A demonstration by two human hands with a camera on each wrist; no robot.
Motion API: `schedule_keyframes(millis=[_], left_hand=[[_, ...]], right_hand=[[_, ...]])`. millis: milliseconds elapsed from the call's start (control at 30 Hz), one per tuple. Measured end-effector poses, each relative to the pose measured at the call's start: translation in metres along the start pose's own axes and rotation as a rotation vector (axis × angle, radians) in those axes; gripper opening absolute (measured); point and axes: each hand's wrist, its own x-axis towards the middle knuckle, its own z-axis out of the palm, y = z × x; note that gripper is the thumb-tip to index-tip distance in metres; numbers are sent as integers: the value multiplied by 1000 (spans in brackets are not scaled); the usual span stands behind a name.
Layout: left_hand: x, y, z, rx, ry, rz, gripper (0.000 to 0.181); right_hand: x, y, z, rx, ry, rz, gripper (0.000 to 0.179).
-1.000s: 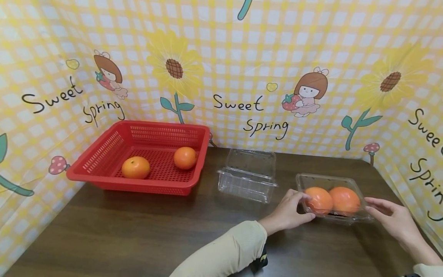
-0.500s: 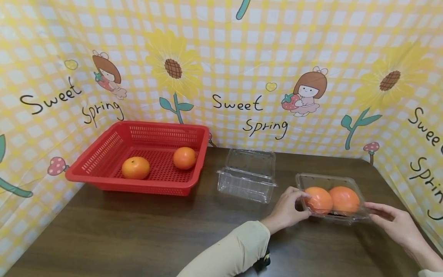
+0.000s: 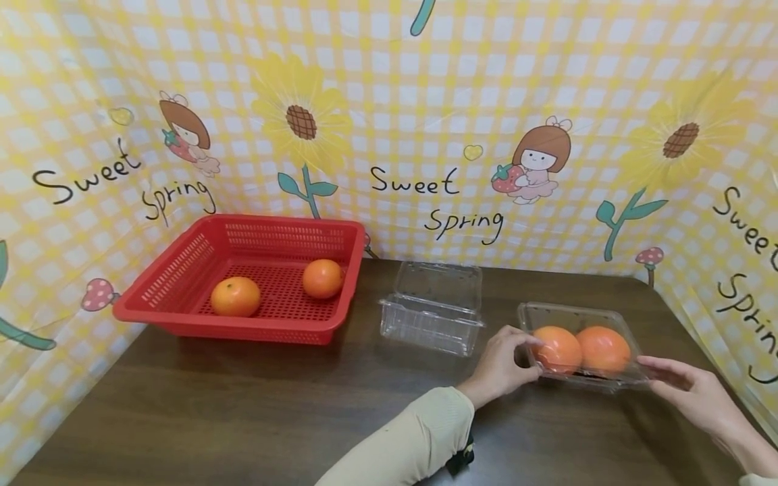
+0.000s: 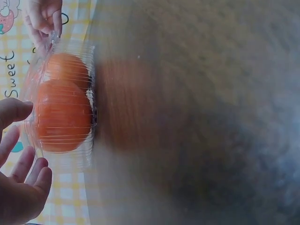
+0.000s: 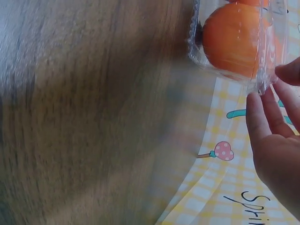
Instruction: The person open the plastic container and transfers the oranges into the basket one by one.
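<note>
Two oranges (image 3: 603, 352) sit side by side in a clear plastic clamshell box (image 3: 574, 316) at the right of the table, with its lid down over them. My left hand (image 3: 500, 366) holds the box's left end, fingertips on the lid and thumb at the near edge. At the other end, my right hand (image 3: 699, 398) pinches the rim between thumb and fingers, as the right wrist view shows. In the left wrist view, the ribbed side of the box faces the camera, and the other fingers of the left hand (image 4: 23, 183) are loosely bent beside it.
A second clear clamshell box (image 3: 428, 327) stands with its lid up, left of the hands. Farther left is a red plastic basket (image 3: 243, 324) containing two oranges (image 3: 236, 297). A yellow checked cloth (image 3: 389, 101) hangs behind and beside the dark wooden table (image 3: 243, 405).
My left thumb has shifted slightly left along the box's near edge, and my right fingers have moved slightly down at its right end. The box and oranges have stayed in place.
</note>
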Motion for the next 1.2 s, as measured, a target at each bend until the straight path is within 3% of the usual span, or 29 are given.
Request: schedule_keyframes(millis=[367, 733, 1200], left_hand=[[1, 1, 1, 61, 13, 42, 35], [1, 1, -4, 56, -55, 44, 36], [7, -2, -6, 129, -87, 92, 46]], right_hand=[[0, 8, -1, 36, -8, -80, 34], [3, 10, 0, 74, -12, -107, 32], [4, 8, -1, 24, 18, -143, 31]])
